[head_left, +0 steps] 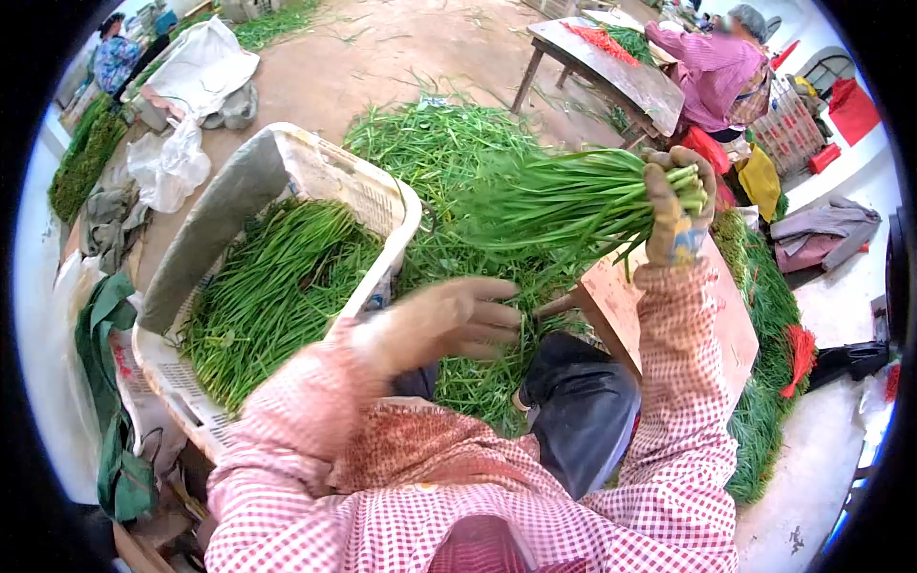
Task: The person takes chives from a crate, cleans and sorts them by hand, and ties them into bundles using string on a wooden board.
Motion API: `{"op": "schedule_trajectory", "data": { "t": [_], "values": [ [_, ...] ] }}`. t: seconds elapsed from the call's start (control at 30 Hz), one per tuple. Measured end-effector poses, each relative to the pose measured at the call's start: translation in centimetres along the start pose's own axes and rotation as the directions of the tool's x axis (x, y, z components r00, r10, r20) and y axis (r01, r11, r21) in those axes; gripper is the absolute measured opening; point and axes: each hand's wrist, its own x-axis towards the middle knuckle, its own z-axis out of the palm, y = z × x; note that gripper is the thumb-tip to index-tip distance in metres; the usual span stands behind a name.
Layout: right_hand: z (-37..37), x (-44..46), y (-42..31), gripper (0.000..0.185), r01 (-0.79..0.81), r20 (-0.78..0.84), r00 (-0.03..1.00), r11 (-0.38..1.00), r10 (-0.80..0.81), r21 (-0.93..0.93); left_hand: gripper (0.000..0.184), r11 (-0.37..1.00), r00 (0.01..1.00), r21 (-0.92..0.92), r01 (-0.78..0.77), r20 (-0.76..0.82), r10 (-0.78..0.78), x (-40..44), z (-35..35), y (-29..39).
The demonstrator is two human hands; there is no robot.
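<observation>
My right hand [676, 196], in a worn glove, is wrapped round the pale stem ends of a bunch of garlic chives [564, 202]. The green leaves stretch out to the left, their tips blurred. My left hand [454, 320] is smeared by motion, with its fingers extended and apart and nothing in them. It passes over my lap, just right of a white plastic crate [406, 215]. Inside that crate lie many more loose chives [287, 286]. Below the held bunch, a small wooden board [731, 329] is partly hidden by my right sleeve.
A heap of loose green leaves [435, 143] covers the floor ahead. Along my right side lie stacked chives [764, 325] with red ties [799, 358]. A co-worker [712, 62] sits by a wooden table [621, 72]; another person [117, 55] is at far left.
</observation>
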Motion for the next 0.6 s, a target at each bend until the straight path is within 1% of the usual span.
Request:
{"op": "schedule_trajectory", "data": {
  "t": [0.03, 0.07, 0.1, 0.13, 0.17, 0.2, 0.23, 0.27, 0.3, 0.33, 0.37, 0.4, 0.43, 0.47, 0.5, 0.53, 0.57, 0.6],
  "values": [
    [1.0, -1.3, -1.1, 0.035, 0.105, 0.081, 0.990, 0.991, -0.112, 0.082, 0.078, 0.970, 0.994, -0.242, 0.000, 0.105, 0.026, 1.5, 1.6, -1.5],
    [2.0, -2.5, -2.0, 0.039, 0.265, 0.204, 0.939, 0.960, -0.277, 0.088, 0.089, 0.882, 0.976, -0.471, 0.024, 0.201, 0.081, 3.2, 2.9, -3.2],
    [2.5, -4.7, -3.1, 0.032, 0.299, 0.335, 0.896, 0.954, -0.290, 0.026, 0.101, 0.740, 0.947, -0.668, 0.074, 0.280, 0.158, 4.7, 4.1, -4.8],
    [2.9, -7.0, -4.3, 0.029, 0.347, 0.461, 0.836, 0.938, -0.297, -0.024, 0.112, 0.552, 0.910, -0.820, 0.148, 0.332, 0.250, 5.7, 5.2, -6.1],
    [3.1, -8.5, -5.4, 0.029, 0.536, 0.659, 0.665, 0.839, -0.352, -0.092, 0.114, 0.523, 0.933, -0.851, 0.043, 0.221, 0.283, 5.8, 5.5, -6.5],
    [3.2, -10.0, -6.5, 0.030, 0.711, 0.810, 0.445, 0.701, -0.382, -0.060, 0.116, 0.493, 0.944, -0.867, -0.066, 0.106, 0.313, 6.0, 5.8, -6.9],
    [3.8, -13.3, -6.1, 0.029, 0.686, 0.796, 0.433, 0.727, -0.422, 0.012, 0.109, 0.436, 0.946, -0.895, -0.095, 0.055, 0.320, 5.4, 5.5, -7.0],
    [4.1, -15.9, -6.4, 0.033, 0.708, 0.759, 0.421, 0.703, -0.496, 0.066, 0.102, 0.381, 0.945, -0.916, -0.128, 0.004, 0.327, 4.8, 5.0, -6.8],
    [3.8, -16.7, -6.8, 0.037, 0.732, 0.863, 0.270, 0.673, -0.427, 0.104, 0.095, 0.325, 0.941, -0.932, -0.162, -0.047, 0.336, 4.4, 4.4, -6.7],
    [3.6, -16.9, -6.7, 0.042, 0.688, 0.883, 0.220, 0.708, -0.415, 0.162, 0.088, 0.266, 0.934, -0.944, -0.196, -0.098, 0.342, 4.1, 4.3, -6.6],
    [3.4, -16.8, -6.8, 0.048, 0.643, 0.898, 0.166, 0.735, -0.408, 0.216, 0.088, 0.271, 0.933, -0.940, -0.208, -0.107, 0.344, 4.0, 4.2, -6.5],
    [3.0, -16.1, -8.0, 0.048, 0.646, 0.892, 0.164, 0.729, -0.421, 0.225, 0.080, 0.317, 0.942, -0.909, -0.269, -0.179, 0.285, 4.0, 4.2, -6.3],
    [2.3, -15.0, -9.5, 0.051, 0.583, 0.951, 0.155, 0.802, -0.269, 0.131, 0.072, 0.368, 0.940, -0.872, -0.323, -0.250, 0.231, 4.2, 4.0, -6.0],
    [1.3, -13.9, -10.7, 0.055, 0.520, 0.985, 0.135, 0.854, -0.108, 0.022, 0.068, 0.394, 0.933, -0.875, -0.282, -0.154, 0.325, 4.7, 3.1, -6.3],
    [0.1, -12.1, -11.0, 0.062, 0.394, 0.949, 0.273, 0.918, -0.157, 0.038, 0.068, 0.402, 0.931, -0.871, -0.283, -0.149, 0.332, 4.8, 3.2, -5.9],
    [-1.6, -10.1, -10.9, 0.075, 0.385, 0.917, 0.379, 0.923, -0.124, -0.034, 0.068, 0.490, 0.935, -0.822, -0.290, -0.132, 0.330, 5.0, 3.4, -5.6],
    [-3.1, -9.4, -10.3, 0.080, 0.243, 0.835, 0.547, 0.944, 0.055, -0.222, 0.068, 0.573, 0.939, -0.768, -0.287, -0.108, 0.326, 5.5, 3.7, -5.3],
    [-4.5, -8.8, -9.6, 0.085, 0.030, 0.684, 0.687, 0.932, 0.244, -0.362, 0.070, 0.660, 0.955, -0.702, -0.269, -0.104, 0.280, 6.2, 3.6, -5.4]
  ]
}}
